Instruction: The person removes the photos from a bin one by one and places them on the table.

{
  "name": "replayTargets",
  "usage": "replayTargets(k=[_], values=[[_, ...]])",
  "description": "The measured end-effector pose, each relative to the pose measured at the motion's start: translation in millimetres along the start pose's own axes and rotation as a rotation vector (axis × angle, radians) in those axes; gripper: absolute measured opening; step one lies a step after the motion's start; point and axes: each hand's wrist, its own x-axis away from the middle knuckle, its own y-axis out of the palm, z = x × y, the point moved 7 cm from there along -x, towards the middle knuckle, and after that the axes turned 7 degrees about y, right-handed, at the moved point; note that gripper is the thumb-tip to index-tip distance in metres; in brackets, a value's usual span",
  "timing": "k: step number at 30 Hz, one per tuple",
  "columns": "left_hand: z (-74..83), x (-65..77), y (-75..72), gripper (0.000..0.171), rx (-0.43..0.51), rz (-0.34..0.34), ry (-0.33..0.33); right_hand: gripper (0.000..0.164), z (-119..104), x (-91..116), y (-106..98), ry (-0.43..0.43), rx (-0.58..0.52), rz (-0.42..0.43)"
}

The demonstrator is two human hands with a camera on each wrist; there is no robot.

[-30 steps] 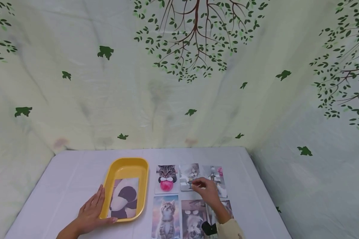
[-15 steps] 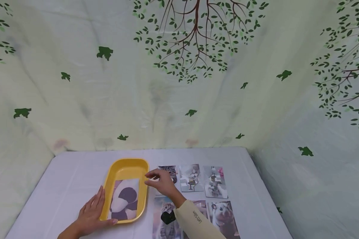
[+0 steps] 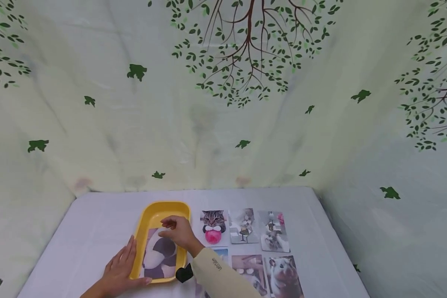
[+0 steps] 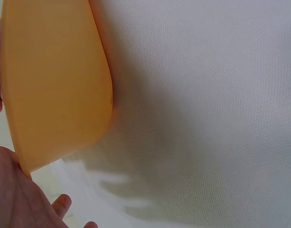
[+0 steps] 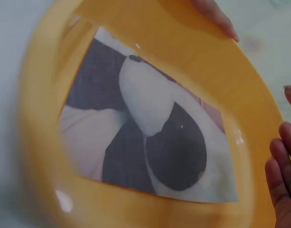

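A yellow tray (image 3: 152, 213) holds a picture card (image 3: 160, 260) with a black-and-white animal, panda-like, lying flat toward its near end. My left hand (image 3: 121, 265) rests along the tray's left side, fingers straight and thumb at the near rim; the left wrist view shows its palm (image 4: 19, 199) against the tray's outer wall (image 4: 60, 90). Over the tray, above the card's far end, hovers my right hand (image 3: 181, 235), fingers loosely bent. From the right wrist view, its fingers (image 5: 281, 173) are apart from the card (image 5: 136, 128), with nothing seen between them.
Right of the tray lie several animal picture cards in two rows, among them a cat with a pink ball (image 3: 213, 227) and a hamster-like animal (image 3: 284, 275). My right sleeve (image 3: 223, 271) hides part of the near row. A leaf-patterned sheet (image 3: 193, 136) hangs behind the table.
My right hand has moved left from above the cards, past the tray's right rim, to over the tray. My left hand stays at the tray. The head view has shifted slightly.
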Motion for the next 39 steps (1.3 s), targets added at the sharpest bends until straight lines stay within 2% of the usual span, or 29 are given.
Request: replayTargets(k=[7,11,14,18,24,31,39], values=[[-0.5,-0.3,1.5,0.127,-0.005,-0.004,0.000,0.030,8,-13,8,0.121,0.073,0.107],[0.0,0.1,3.3,0.127,0.010,0.002,0.007,0.034,16,-15,13,0.198,0.141,0.154],[0.1,-0.2,5.6,0.127,0.015,-0.018,-0.005,0.036,20,-14,13,0.254,0.196,0.194],[0.0,-0.5,6.5,0.128,0.006,-0.037,-0.028,0.038,22,-13,12,0.270,0.275,0.224],[-0.2,-0.6,5.5,0.129,-0.005,-0.035,-0.037,0.044,23,-13,16,0.273,0.349,0.193],[1.0,0.3,3.0,0.129,-0.002,-0.037,-0.037,0.042,27,-14,22,0.270,0.288,0.144],[-2.8,-2.7,3.2,0.131,0.009,-0.061,-0.079,0.013,28,-14,26,0.263,0.160,0.141]])
